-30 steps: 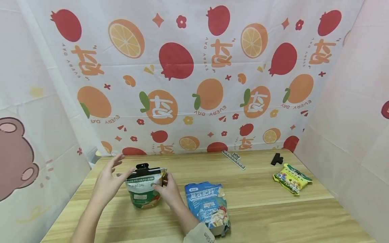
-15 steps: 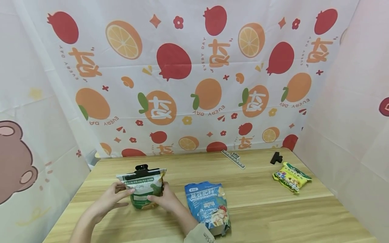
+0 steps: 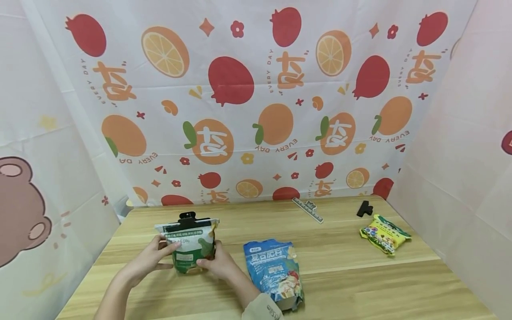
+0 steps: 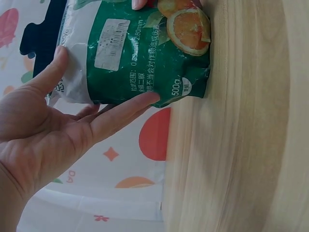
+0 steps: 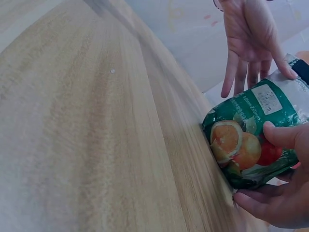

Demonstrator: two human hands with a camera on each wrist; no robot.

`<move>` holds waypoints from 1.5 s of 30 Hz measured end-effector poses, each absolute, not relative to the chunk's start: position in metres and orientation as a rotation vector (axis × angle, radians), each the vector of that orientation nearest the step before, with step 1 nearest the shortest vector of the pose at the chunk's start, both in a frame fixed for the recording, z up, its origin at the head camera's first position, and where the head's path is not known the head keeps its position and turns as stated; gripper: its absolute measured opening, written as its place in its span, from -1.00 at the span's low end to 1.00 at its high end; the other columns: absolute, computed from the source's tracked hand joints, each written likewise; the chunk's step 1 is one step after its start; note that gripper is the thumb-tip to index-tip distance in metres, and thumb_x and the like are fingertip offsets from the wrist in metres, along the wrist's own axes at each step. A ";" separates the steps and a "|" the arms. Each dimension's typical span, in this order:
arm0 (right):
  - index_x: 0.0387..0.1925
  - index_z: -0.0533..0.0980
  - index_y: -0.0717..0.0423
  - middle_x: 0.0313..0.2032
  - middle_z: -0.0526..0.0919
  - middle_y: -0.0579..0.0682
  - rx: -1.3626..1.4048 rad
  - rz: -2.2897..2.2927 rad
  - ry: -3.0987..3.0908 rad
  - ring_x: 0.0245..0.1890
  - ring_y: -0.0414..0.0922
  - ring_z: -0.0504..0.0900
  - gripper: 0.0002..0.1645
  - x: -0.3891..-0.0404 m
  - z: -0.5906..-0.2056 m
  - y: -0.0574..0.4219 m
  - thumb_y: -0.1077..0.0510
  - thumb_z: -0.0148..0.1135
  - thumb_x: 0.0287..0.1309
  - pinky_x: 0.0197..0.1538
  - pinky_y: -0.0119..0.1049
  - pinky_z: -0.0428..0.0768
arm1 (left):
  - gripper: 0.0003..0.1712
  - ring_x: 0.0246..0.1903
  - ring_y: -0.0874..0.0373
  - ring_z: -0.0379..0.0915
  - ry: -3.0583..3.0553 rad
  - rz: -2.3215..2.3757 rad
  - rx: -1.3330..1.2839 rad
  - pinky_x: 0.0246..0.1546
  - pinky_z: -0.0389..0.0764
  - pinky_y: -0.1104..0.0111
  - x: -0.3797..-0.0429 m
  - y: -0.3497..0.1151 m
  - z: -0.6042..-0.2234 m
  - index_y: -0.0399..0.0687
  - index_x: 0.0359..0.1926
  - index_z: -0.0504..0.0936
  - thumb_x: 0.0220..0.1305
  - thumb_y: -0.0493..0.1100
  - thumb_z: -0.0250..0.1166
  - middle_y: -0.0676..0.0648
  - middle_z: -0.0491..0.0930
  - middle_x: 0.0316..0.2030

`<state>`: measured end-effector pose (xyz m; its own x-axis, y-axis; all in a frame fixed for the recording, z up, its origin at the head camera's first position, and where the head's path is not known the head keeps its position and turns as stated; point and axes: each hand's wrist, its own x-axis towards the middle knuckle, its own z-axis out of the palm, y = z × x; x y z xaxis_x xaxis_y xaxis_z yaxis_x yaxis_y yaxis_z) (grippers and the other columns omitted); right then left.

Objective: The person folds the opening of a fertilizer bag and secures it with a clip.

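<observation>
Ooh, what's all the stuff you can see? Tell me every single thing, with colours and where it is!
Green-and-white bag: 1, green and white with fruit pictures, between the two hands
Bag clip: 1, black, across that bag's top
Blue bag: 1, mostly blue, on the table near the right arm
Yellow packet: 1, yellow and green, table's right side
Loose clip: 1, black, just behind the yellow packet
Flat strip: 1, pale with dark marks, table's back edge
Table: 1, light wood, under everything
Printed cloth: count unclear, white with colourful prints, behind and beside the table
Left hand: 1, bare, touching the green-and-white bag
Right hand: 1, bare, holding it
Sleeve: 1, beige, right arm
</observation>
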<state>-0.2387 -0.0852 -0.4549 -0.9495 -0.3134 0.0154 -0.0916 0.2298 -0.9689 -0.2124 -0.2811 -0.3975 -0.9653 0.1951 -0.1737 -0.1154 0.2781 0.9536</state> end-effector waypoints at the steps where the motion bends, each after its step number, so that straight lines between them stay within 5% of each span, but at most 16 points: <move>1: 0.15 0.26 0.23 -0.02 0.48 0.13 -0.373 -1.802 2.319 0.04 0.07 0.42 -0.31 -0.239 -0.455 -0.085 0.21 0.36 0.00 0.11 -0.02 0.35 | -0.23 0.17 -0.44 -0.04 2.290 1.747 0.068 -0.10 0.50 0.05 -0.213 -0.281 -0.398 -0.52 0.19 -0.23 0.39 -0.04 0.01 -0.58 -0.10 0.16; 13: 0.05 0.33 0.21 -0.06 0.50 0.10 -0.258 -1.855 2.364 0.02 0.07 0.43 -0.45 -0.248 -0.458 -0.094 0.12 0.30 0.07 0.06 0.03 0.37 | -0.14 0.18 -0.50 -0.16 2.371 1.728 0.021 -0.10 0.44 -0.10 -0.229 -0.269 -0.400 -0.56 0.23 -0.33 0.42 0.08 -0.11 -0.62 -0.18 0.20; 22: 0.04 0.34 0.20 -0.03 0.50 0.13 -0.261 -1.947 2.348 0.03 0.09 0.42 -0.49 -0.251 -0.471 -0.098 0.08 0.26 0.11 0.07 0.02 0.37 | -0.04 0.00 -0.37 0.27 2.514 1.643 -0.008 -0.21 0.55 0.05 -0.236 -0.262 -0.411 -0.55 0.23 -0.36 0.27 -0.17 0.19 -0.65 -0.01 0.12; 29: 0.07 0.26 0.21 -0.05 0.49 0.15 -0.289 -1.924 2.352 0.03 0.11 0.41 -0.41 -0.247 -0.471 -0.099 0.19 0.32 0.04 0.07 0.02 0.36 | 0.11 0.12 -0.42 0.07 2.599 1.516 0.055 0.07 0.26 -0.08 -0.235 -0.263 -0.415 -0.51 0.24 -0.39 0.11 -0.22 0.34 -0.60 0.08 0.11; 35: 0.04 0.27 0.20 -0.11 0.51 0.10 -0.302 -1.897 2.400 -0.02 0.06 0.45 -0.37 -0.244 -0.470 -0.101 0.25 0.38 -0.06 0.06 -0.05 0.38 | 0.08 0.10 -0.40 0.09 2.624 1.491 0.056 0.08 0.21 -0.11 -0.236 -0.266 -0.416 -0.52 0.24 -0.35 0.12 -0.21 0.34 -0.58 0.11 0.09; 45: -0.05 0.29 0.25 -0.20 0.52 0.10 -0.246 -1.895 2.420 -0.12 0.03 0.50 -0.43 -0.236 -0.460 -0.104 0.20 0.38 -0.04 -0.02 -0.07 0.44 | 0.02 -0.13 -0.23 0.38 2.491 1.537 0.019 -0.33 0.58 0.07 -0.236 -0.272 -0.415 -0.47 0.30 -0.33 0.23 -0.16 0.24 -0.62 -0.01 0.11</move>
<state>-0.2359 -0.1041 -0.4601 -0.9856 -0.1609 0.0527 -0.0897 0.2322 -0.9685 -0.2362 -0.2715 -0.4151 -0.9770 0.1225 -0.1746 -0.1011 0.4548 0.8849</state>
